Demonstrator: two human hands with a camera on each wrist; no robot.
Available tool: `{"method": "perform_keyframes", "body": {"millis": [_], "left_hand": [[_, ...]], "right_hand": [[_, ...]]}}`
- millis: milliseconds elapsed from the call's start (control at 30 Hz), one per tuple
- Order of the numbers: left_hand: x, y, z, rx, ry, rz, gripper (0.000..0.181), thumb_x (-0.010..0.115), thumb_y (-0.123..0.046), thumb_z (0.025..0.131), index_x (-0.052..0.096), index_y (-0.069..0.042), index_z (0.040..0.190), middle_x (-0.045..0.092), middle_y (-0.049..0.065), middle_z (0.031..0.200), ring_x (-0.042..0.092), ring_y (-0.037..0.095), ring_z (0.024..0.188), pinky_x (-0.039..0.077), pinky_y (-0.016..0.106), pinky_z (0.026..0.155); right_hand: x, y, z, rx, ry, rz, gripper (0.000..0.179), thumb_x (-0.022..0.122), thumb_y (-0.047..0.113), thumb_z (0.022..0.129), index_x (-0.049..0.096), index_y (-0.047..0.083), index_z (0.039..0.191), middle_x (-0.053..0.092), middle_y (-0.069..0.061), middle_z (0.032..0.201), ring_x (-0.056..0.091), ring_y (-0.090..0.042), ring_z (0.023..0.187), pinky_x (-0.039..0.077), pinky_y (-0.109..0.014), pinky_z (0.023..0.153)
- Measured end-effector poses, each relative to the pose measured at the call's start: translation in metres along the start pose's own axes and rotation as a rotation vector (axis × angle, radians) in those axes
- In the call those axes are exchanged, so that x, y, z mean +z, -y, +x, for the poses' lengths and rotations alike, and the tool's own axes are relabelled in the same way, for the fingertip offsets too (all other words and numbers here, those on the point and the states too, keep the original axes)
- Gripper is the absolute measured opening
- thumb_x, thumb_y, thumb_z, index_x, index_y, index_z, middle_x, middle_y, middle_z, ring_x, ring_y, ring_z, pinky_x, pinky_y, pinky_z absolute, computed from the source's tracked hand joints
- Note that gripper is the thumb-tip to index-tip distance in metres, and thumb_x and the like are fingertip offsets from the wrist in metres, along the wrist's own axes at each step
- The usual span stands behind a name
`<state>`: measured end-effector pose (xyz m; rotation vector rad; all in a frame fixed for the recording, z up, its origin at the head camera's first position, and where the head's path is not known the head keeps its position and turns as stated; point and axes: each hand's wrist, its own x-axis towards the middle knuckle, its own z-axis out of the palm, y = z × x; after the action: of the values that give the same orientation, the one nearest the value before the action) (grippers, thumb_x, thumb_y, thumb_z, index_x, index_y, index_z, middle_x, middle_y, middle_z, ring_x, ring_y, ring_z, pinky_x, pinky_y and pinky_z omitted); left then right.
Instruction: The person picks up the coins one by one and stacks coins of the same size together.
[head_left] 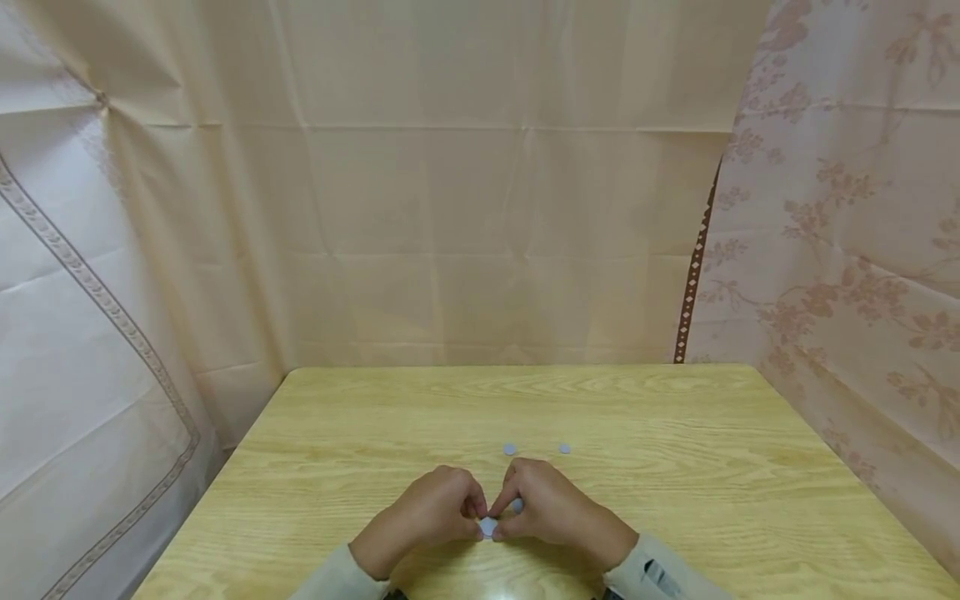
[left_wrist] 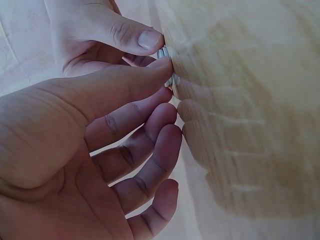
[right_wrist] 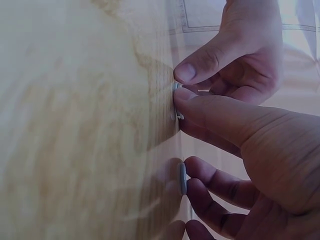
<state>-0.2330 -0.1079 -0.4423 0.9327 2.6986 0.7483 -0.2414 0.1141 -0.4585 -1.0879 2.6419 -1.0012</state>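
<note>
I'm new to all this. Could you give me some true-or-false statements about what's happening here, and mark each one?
1. The left hand and right hand meet at a small pale disc. True.
2. The hands wear dark gloves. False: both are bare.
3. Another disc is at the right hand's fingers. True.
4. The tabletop is plain white. False: the tabletop is yellowish with a wood grain.
5. Two more discs lie on the tabletop beyond the hands. True.
6. The sleeves are bright red. False: the sleeves are pale.
</note>
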Motion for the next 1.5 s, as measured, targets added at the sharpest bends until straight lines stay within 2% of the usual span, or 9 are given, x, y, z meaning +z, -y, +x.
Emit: {"method": "perform_keyframes", "body": {"millis": [133, 433, 633, 767, 900, 967, 1200, 1500], "left_hand": [[0.000, 0.002, -0.001, -0.002, -0.005, 0.005, 0.015, 0.090, -0.014, 0.078, 0.077, -0.015, 0.086, 0.068, -0.015, 0.077, 0.058, -0.004, 0.068, 0.050, 0.016, 0.064], [-0.002, 0.006, -0.002, -0.002, -0.018, 0.027, 0.016, 0.090, -0.014, 0.077, 0.076, -0.017, 0.083, 0.066, -0.016, 0.075, 0.056, -0.003, 0.067, 0.049, 0.018, 0.063], [-0.006, 0.010, -0.002, -0.024, -0.023, 0.046, 0.016, 0.090, -0.015, 0.076, 0.075, -0.019, 0.079, 0.065, -0.017, 0.073, 0.055, -0.003, 0.067, 0.049, 0.019, 0.062], [-0.009, 0.013, -0.003, -0.031, -0.020, 0.047, 0.015, 0.090, -0.015, 0.075, 0.076, -0.019, 0.078, 0.066, -0.017, 0.073, 0.056, -0.003, 0.067, 0.049, 0.020, 0.061], [-0.013, 0.014, -0.004, -0.031, -0.016, 0.043, 0.013, 0.089, -0.013, 0.075, 0.077, -0.018, 0.078, 0.067, -0.016, 0.073, 0.057, -0.002, 0.068, 0.050, 0.020, 0.062], [-0.015, 0.015, -0.005, -0.032, -0.014, 0.044, 0.013, 0.088, -0.011, 0.075, 0.077, -0.017, 0.078, 0.067, -0.016, 0.073, 0.057, -0.002, 0.068, 0.050, 0.021, 0.062], [-0.019, 0.022, -0.006, -0.032, -0.024, 0.040, 0.014, 0.086, -0.008, 0.072, 0.077, -0.018, 0.077, 0.068, -0.015, 0.072, 0.058, 0.000, 0.067, 0.051, 0.022, 0.061], [-0.022, 0.028, -0.006, -0.048, -0.039, 0.030, 0.015, 0.087, -0.007, 0.070, 0.077, -0.018, 0.074, 0.067, -0.017, 0.070, 0.058, -0.001, 0.066, 0.050, 0.023, 0.061]], "right_hand": [[0.002, 0.004, 0.002, 0.006, -0.015, -0.046, 0.015, 0.091, 0.028, 0.079, 0.084, 0.025, 0.091, 0.066, 0.015, 0.092, 0.056, -0.002, 0.085, 0.048, -0.019, 0.072], [0.006, 0.012, 0.006, 0.006, -0.053, -0.196, 0.011, 0.090, 0.037, 0.078, 0.082, 0.032, 0.085, 0.065, 0.021, 0.094, 0.053, 0.002, 0.088, 0.044, -0.032, 0.085], [0.010, 0.019, 0.012, 0.012, -0.070, -0.230, 0.011, 0.091, 0.034, 0.078, 0.082, 0.033, 0.082, 0.065, 0.022, 0.092, 0.054, 0.001, 0.091, 0.046, -0.044, 0.088], [0.014, 0.021, 0.017, 0.035, -0.059, -0.249, 0.013, 0.092, 0.035, 0.076, 0.081, 0.033, 0.081, 0.064, 0.024, 0.091, 0.054, 0.004, 0.091, 0.047, -0.047, 0.089], [0.016, 0.024, 0.023, 0.057, -0.056, -0.230, 0.013, 0.093, 0.034, 0.075, 0.081, 0.032, 0.078, 0.070, 0.025, 0.086, 0.058, 0.006, 0.086, 0.049, -0.050, 0.091], [0.017, 0.027, 0.027, 0.065, -0.059, -0.222, 0.012, 0.093, 0.032, 0.075, 0.081, 0.031, 0.077, 0.072, 0.024, 0.082, 0.060, 0.007, 0.082, 0.050, -0.048, 0.090], [0.021, 0.030, 0.034, 0.100, -0.075, -0.250, 0.013, 0.094, 0.034, 0.074, 0.081, 0.034, 0.074, 0.071, 0.026, 0.075, 0.057, 0.008, 0.073, 0.046, -0.032, 0.077], [0.024, 0.032, 0.041, 0.106, -0.074, -0.242, 0.012, 0.092, 0.034, 0.076, 0.081, 0.032, 0.074, 0.074, 0.023, 0.077, 0.056, 0.007, 0.071, 0.045, -0.029, 0.077]]}}
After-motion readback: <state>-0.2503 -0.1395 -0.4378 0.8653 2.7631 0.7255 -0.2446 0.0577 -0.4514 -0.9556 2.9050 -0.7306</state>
